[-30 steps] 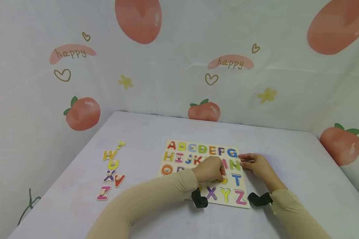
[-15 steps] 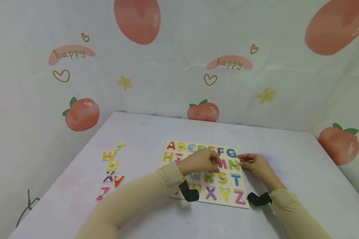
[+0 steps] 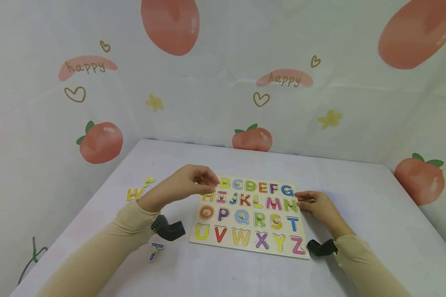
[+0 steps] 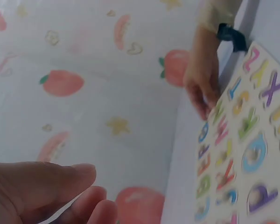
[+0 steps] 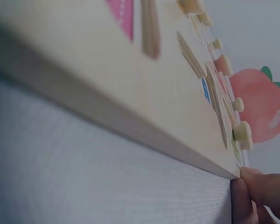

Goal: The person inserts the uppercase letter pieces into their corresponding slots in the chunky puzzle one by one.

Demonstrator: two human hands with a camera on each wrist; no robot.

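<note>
A wooden alphabet puzzle board [image 3: 223,245] lies flat on the table. Knobbed letters fill its upper rows, including the yellow S [image 3: 276,221]; the T slot [image 3: 292,224] and the bottom row show no knobs. My left hand [image 3: 187,181] hovers over the board's upper left corner, covering most of the A. Nothing sits between its thumb [image 4: 79,175] and loosely bent fingers in the left wrist view. My right hand [image 3: 316,203] touches the board's right edge beside G and N with fairly straight fingers; its fingertips [image 5: 252,179] also meet the edge in the right wrist view.
On the table's left lie loose letters: a yellow Y [image 3: 148,181], a W [image 3: 134,194] and, nearer me, a blue T [image 3: 156,251]. My left sleeve [image 3: 107,239] hides the area between them. A fruit-printed cloth [image 3: 193,99] hangs behind the table.
My left hand has let go of the S on the board, lifted and swung left. The bottom row and the loose T have come into view. My right hand stays put.
</note>
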